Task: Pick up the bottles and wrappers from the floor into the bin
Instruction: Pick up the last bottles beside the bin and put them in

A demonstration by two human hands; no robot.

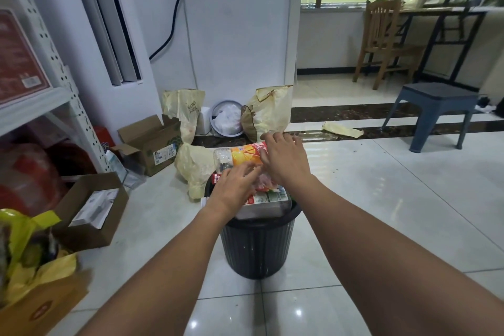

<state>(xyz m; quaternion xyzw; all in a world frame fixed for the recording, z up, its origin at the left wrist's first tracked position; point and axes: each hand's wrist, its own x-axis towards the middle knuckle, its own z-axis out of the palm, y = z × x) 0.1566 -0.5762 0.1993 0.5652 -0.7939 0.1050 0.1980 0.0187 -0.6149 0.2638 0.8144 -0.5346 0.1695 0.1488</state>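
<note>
1. Both forearms reach out over the bin, which stands right under the hands and is heaped past its rim with packets and wrappers.
2. The right hand curls its fingers over one end of an orange-labelled bottle and grips it. The bottle lies on its side across the heap, with its clear base sticking out to the left of the grip. It is probably held level because the bin looks too full to take it upright.
3. The left hand sits just below and to the left of that grip, fingers fairly straight and resting on the wrappers under the bottle. It seems to be pressing them down to make room, not holding anything (the thumb is hidden, so a pinch cannot be ruled out).
4. The step in hand looks like settling the bottle onto the pile. With so little room, it could roll off once released.
5. Well apart from the grip, to its right and further away, a yellowish wrapper lies on the floor near a stool. Crumpled bags sit just left of the grip, beside the bin, so the pickup looks unfinished.
</note>
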